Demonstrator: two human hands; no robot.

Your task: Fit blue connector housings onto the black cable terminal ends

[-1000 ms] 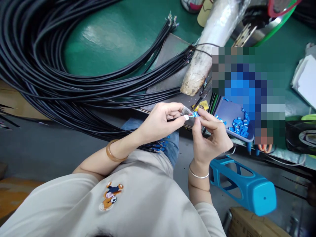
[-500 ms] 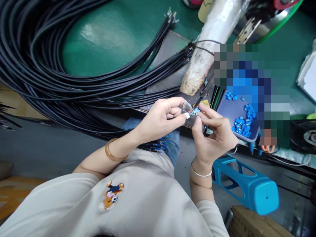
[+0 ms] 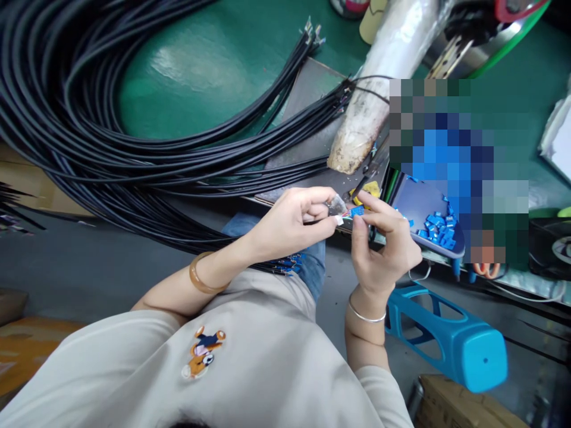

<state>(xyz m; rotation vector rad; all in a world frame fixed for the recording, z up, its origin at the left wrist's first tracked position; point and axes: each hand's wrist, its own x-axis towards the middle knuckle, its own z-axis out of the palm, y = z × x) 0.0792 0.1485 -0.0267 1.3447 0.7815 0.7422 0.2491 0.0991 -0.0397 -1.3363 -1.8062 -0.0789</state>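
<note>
My left hand (image 3: 297, 220) is closed, thumb and index finger pinching a cable end, with a whitish covering on one fingertip. From that end, thin coloured wires (image 3: 345, 214) run to a small blue connector (image 3: 356, 211). My right hand (image 3: 383, 241) pinches the connector between thumb and fingers. Just above the fingertips lies a yellow piece (image 3: 368, 193), beside the tip of a dark tool (image 3: 372, 166). How the wires sit in the connector is too small to tell.
Black cables (image 3: 178, 142) loop over the green table (image 3: 191, 71). A wrapped roll (image 3: 383, 77) leans above my hands. To the right, a tray (image 3: 413, 199) holds several blue connectors (image 3: 439, 229). Below it are orange-handled scissors (image 3: 486, 270) and a blue stool (image 3: 450, 339).
Both hands have moved slightly down with the wires and the connector, away from the dark tool's tip. The connector has turned and shows more of its blue side.
</note>
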